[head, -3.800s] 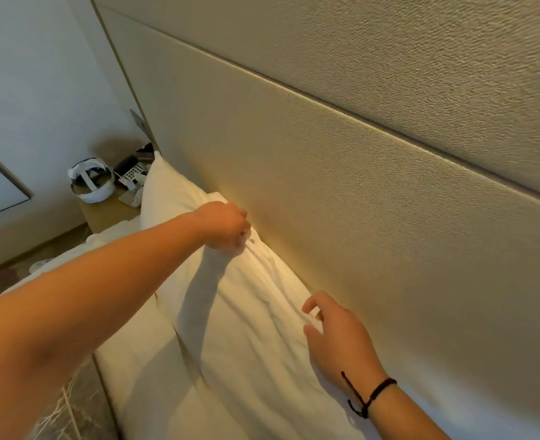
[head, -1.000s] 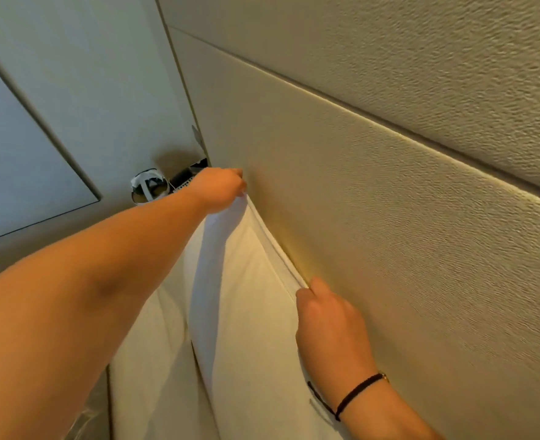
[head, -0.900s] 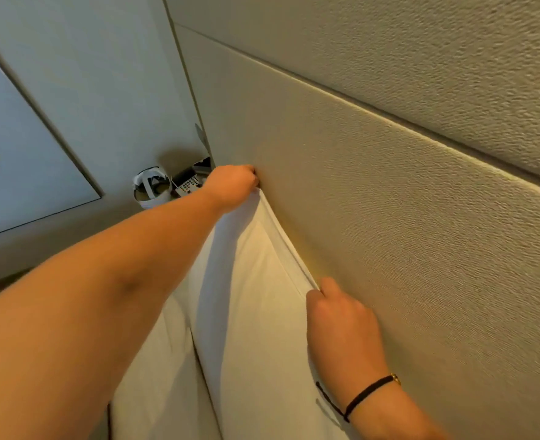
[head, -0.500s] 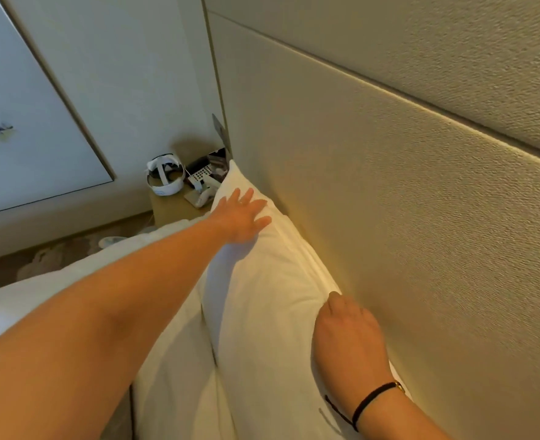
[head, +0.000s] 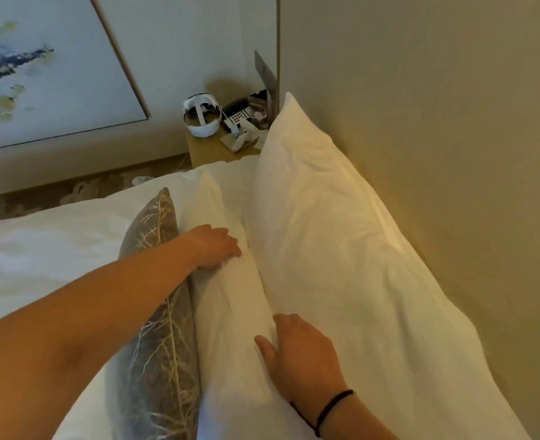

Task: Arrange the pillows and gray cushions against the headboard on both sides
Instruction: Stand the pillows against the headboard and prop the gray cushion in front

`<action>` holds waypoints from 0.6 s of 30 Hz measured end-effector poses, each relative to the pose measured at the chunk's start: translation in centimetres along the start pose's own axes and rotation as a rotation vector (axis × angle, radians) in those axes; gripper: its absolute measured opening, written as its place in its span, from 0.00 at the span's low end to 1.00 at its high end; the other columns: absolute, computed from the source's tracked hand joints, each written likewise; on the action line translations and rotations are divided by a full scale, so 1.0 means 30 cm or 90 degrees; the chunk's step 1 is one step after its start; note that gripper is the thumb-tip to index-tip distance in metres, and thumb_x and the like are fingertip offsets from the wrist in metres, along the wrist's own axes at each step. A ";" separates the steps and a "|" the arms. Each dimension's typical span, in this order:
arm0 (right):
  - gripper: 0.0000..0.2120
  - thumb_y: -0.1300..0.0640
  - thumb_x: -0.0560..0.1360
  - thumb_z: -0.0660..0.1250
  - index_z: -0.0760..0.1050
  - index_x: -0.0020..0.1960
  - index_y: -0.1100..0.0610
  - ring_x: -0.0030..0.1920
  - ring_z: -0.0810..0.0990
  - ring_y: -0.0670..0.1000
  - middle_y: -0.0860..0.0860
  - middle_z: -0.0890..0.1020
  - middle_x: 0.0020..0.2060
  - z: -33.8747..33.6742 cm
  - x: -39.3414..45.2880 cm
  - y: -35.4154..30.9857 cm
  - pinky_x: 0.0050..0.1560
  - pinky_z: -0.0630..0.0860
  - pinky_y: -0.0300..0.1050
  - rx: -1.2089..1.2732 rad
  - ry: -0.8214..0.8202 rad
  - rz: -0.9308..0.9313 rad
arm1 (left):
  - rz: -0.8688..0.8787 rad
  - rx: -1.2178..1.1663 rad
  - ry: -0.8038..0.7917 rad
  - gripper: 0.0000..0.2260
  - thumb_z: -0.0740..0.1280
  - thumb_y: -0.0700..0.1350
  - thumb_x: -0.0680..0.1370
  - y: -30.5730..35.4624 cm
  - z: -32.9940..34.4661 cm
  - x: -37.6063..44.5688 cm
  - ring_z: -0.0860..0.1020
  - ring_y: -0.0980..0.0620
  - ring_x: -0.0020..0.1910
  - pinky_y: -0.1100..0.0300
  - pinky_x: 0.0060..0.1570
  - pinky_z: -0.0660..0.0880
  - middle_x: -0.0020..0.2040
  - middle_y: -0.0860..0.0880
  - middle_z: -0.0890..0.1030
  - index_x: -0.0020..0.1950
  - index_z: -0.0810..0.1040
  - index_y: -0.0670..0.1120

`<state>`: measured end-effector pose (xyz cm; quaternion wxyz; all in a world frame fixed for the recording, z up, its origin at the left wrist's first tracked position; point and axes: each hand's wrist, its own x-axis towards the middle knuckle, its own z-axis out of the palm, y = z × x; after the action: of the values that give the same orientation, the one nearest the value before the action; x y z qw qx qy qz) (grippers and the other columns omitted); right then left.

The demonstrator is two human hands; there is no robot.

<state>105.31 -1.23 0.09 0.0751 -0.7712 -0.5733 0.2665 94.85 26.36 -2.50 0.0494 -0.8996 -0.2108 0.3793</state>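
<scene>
One pillow (head: 341, 249) leans against the headboard (head: 437, 138), its far corner raised near the headboard's edge. A second pillow (head: 230, 300) lies in front of it, and a gray cushion (head: 157, 344) with a pale branch pattern stands on edge just beside that, on the side away from the headboard. All three rest on the bed (head: 40, 249).

The left hand (head: 214, 247) lies on the second pillow's upper part, fingers curled lightly down onto the cloth; whether they pinch it cannot be told. The right hand (head: 297, 354), a dark band at its wrist, rests on the same pillow nearer the viewer, fingers fairly straight, thumb spread.

Step in hand, as judged: the back pillow is placed, and the second pillow is being taken up or pressed into line in front of it. The next move probably calls for both hands to raise this pillow and lean it on the first, edges matched, then stand the cushion in front. Soft filling is likely to sag, so a pat may be needed.

Beyond the bed, a small wooden surface (head: 208, 150) carries a white headset (head: 202, 117), a phone (head: 238, 115) and small items too blurred to name. A framed painting (head: 40, 74) hangs on the adjoining wall, above patterned carpet (head: 72, 192).
</scene>
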 end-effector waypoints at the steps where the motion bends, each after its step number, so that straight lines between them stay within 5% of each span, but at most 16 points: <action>1: 0.23 0.35 0.78 0.55 0.68 0.61 0.52 0.55 0.76 0.54 0.51 0.75 0.54 0.053 -0.005 -0.029 0.51 0.72 0.49 -0.005 -0.065 0.019 | 0.013 0.039 0.003 0.26 0.62 0.45 0.81 0.017 0.002 -0.002 0.58 0.47 0.76 0.47 0.71 0.62 0.77 0.54 0.62 0.77 0.60 0.59; 5: 0.29 0.31 0.72 0.61 0.69 0.58 0.54 0.55 0.75 0.54 0.52 0.75 0.54 0.190 -0.038 -0.084 0.52 0.71 0.47 0.055 -0.124 0.154 | 0.057 0.167 0.065 0.19 0.63 0.47 0.79 0.079 -0.023 -0.016 0.71 0.48 0.65 0.52 0.63 0.67 0.65 0.52 0.75 0.70 0.69 0.55; 9: 0.20 0.36 0.71 0.68 0.69 0.46 0.51 0.43 0.75 0.49 0.46 0.74 0.42 0.201 -0.042 -0.086 0.40 0.70 0.41 0.195 -0.113 0.266 | 0.028 0.206 0.076 0.10 0.64 0.43 0.78 0.083 -0.044 -0.052 0.76 0.49 0.57 0.54 0.63 0.67 0.57 0.51 0.79 0.59 0.79 0.50; 13: 0.21 0.44 0.74 0.69 0.57 0.35 0.47 0.31 0.63 0.42 0.43 0.65 0.33 0.171 -0.069 -0.090 0.27 0.58 0.36 0.263 -0.041 0.238 | 0.010 0.156 0.111 0.08 0.64 0.45 0.80 0.026 -0.082 -0.115 0.77 0.48 0.56 0.52 0.63 0.71 0.57 0.50 0.79 0.57 0.79 0.48; 18: 0.19 0.50 0.76 0.67 0.61 0.33 0.51 0.28 0.64 0.43 0.44 0.68 0.30 0.061 -0.113 -0.106 0.26 0.63 0.37 0.242 0.132 0.167 | -0.023 0.129 0.154 0.10 0.63 0.45 0.80 -0.028 -0.103 -0.183 0.75 0.48 0.62 0.51 0.66 0.69 0.62 0.50 0.77 0.61 0.77 0.49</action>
<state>101.05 -3.66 0.99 0.2420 -0.8342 -0.3968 0.2968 93.31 25.06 3.53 0.1716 -0.9251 -0.1805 0.2865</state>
